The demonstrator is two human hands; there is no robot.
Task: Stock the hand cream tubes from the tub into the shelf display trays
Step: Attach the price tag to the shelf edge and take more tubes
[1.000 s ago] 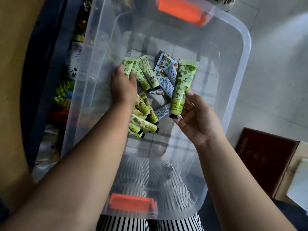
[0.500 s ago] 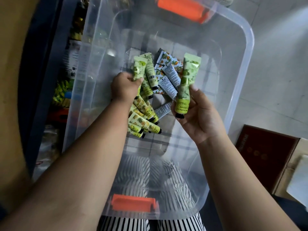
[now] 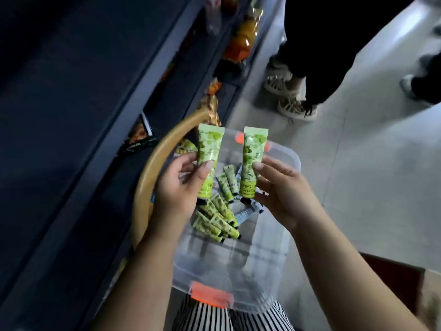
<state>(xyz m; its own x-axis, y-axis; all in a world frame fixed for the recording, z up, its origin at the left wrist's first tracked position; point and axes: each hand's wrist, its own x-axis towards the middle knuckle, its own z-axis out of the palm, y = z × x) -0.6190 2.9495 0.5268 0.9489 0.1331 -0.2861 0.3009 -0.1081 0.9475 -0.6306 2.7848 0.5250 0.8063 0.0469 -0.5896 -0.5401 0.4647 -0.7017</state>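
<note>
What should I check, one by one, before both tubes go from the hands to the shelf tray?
1. Left hand grips left tube: ok.
2. Right hand grips right tube: ok.
3. Both tubes upright, black caps down: ok.
4. Both tubes lifted clear above the tub: ok.
5. Display tray located on the shelf: cannot tell, too dark.
6. More tubes left in the tub: ok, a pile remains.

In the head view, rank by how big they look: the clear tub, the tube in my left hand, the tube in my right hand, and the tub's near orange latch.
1. Clear tub
2. Left-hand tube and right-hand tube: look alike, no ranking
3. Near orange latch: close to the tubes, unsure
</note>
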